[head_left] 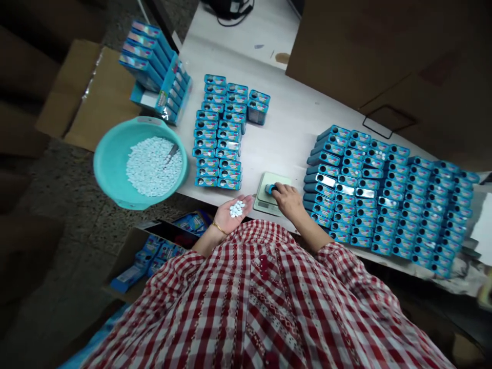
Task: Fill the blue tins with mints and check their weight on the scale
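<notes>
My left hand [226,217] is palm up, cupping a small heap of white tablets [237,208] in front of the table's near edge. On the small pale scale [265,206], my right hand [287,199] has its fingers closed around a blue container [270,189], partly hidden by the fingers. To the left, a turquoise basin [109,171] holds a mass of the same white tablets, with a dark-handled scoop or spoon [171,152] sticking out of them.
Rows of blue containers [218,148] with dark round openings stand left of the scale. A much larger block of them [361,200] fills the right side. Blue boxes [148,54] are stacked at the back left. A cardboard carton [134,246] with blue packs sits below the basin.
</notes>
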The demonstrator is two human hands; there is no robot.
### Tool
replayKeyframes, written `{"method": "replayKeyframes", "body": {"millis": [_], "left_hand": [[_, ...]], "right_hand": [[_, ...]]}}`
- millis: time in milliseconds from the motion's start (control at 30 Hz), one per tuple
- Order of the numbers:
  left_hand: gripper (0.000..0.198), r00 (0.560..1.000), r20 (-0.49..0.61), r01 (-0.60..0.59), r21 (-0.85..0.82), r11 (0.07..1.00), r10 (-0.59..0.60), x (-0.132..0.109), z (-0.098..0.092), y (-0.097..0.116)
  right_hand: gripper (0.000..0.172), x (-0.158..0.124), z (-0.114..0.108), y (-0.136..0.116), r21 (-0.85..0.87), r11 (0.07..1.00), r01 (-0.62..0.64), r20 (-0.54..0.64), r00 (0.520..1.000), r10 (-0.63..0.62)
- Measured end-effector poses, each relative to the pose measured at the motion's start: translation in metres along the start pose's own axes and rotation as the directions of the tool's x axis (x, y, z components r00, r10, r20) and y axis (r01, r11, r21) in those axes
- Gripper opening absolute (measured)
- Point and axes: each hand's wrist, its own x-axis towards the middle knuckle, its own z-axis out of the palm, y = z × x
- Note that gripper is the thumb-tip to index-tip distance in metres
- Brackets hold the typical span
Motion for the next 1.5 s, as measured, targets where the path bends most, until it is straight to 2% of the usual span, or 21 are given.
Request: {"method": "replayKeyframes", "body": {"millis": [100, 167, 233, 333, 500, 700, 867, 967, 1033, 1100, 1200, 1300, 1400, 1500], "left_hand": [[0.024, 1.0, 0.029, 0.013, -0.019, 1.0, -0.012, -0.001, -0.002, -0.002], [0.027, 0.998, 0.05, 0.029, -0.024, 0.999, -0.028, 0.0, -0.004, -0.003], [0.031, 0.998, 0.043, 0.043, -0.028, 0.999, -0.041, 0.002, -0.008, -0.005], [0.032, 0.998, 0.001, 0.069, -0.033, 0.997, -0.069, 0.002, -0.019, -0.008], [0.022, 0.99, -0.077, 0.119, -0.034, 0.992, -0.121, -0.002, -0.036, -0.01], [0.029, 0.978, -0.155, 0.141, 0.005, 0.99, -0.138, -0.007, -0.032, -0.011], [0.03, 0.978, -0.16, 0.147, 0.05, 0.988, -0.137, -0.007, -0.029, -0.012], [0.03, 0.98, -0.154, 0.13, 0.039, 0.991, -0.123, -0.005, -0.026, -0.013], [0.029, 0.985, -0.137, 0.11, 0.015, 0.994, -0.107, -0.003, -0.022, -0.013], [0.026, 0.992, -0.088, 0.09, -0.005, 0.996, -0.09, 0.001, -0.015, -0.013], [0.024, 0.996, 0.034, 0.086, 0.015, 0.996, -0.086, 0.005, -0.002, -0.011], [0.029, 0.991, 0.1, 0.084, 0.048, 0.995, -0.088, 0.009, 0.004, -0.01], [0.032, 0.992, 0.1, 0.072, 0.052, 0.996, -0.077, 0.011, 0.003, -0.009], [0.032, 0.995, 0.081, 0.062, 0.033, 0.998, -0.064, 0.011, -0.002, -0.009]], "right_hand": [[0.026, 0.004, 0.002, -0.014, 0.095, 0.995, 0.02, -0.115, 0.993, -0.009], [0.03, 0.006, -0.004, -0.038, 0.186, 0.973, 0.132, -0.136, 0.985, -0.108], [0.032, 0.011, -0.01, -0.066, 0.264, 0.929, 0.258, -0.071, 0.966, -0.249], [0.033, 0.022, -0.013, -0.097, 0.321, 0.904, 0.282, 0.074, 0.944, -0.32], [0.021, 0.025, -0.006, -0.105, 0.341, 0.879, 0.335, 0.164, 0.899, -0.406], [0.017, 0.023, -0.002, -0.106, 0.328, 0.86, 0.392, 0.172, 0.87, -0.462], [0.016, 0.024, -0.002, -0.107, 0.304, 0.89, 0.341, 0.185, 0.895, -0.406], [0.017, 0.022, -0.001, -0.103, 0.375, 0.883, 0.284, 0.146, 0.922, -0.358], [0.017, 0.02, -0.003, -0.094, 0.485, 0.847, 0.218, 0.081, 0.953, -0.292], [0.017, 0.016, -0.006, -0.079, 0.612, 0.774, 0.162, -0.031, 0.983, -0.181], [0.015, 0.01, -0.012, -0.049, 0.705, 0.702, 0.1, -0.201, 0.978, 0.063], [0.014, 0.007, -0.011, -0.02, 0.685, 0.729, 0.009, -0.23, 0.952, 0.204], [0.016, 0.007, -0.004, -0.004, 0.611, 0.791, -0.037, -0.185, 0.965, 0.188], [0.019, 0.002, 0.0, 0.002, 0.53, 0.846, -0.054, -0.204, 0.96, 0.189]]}}
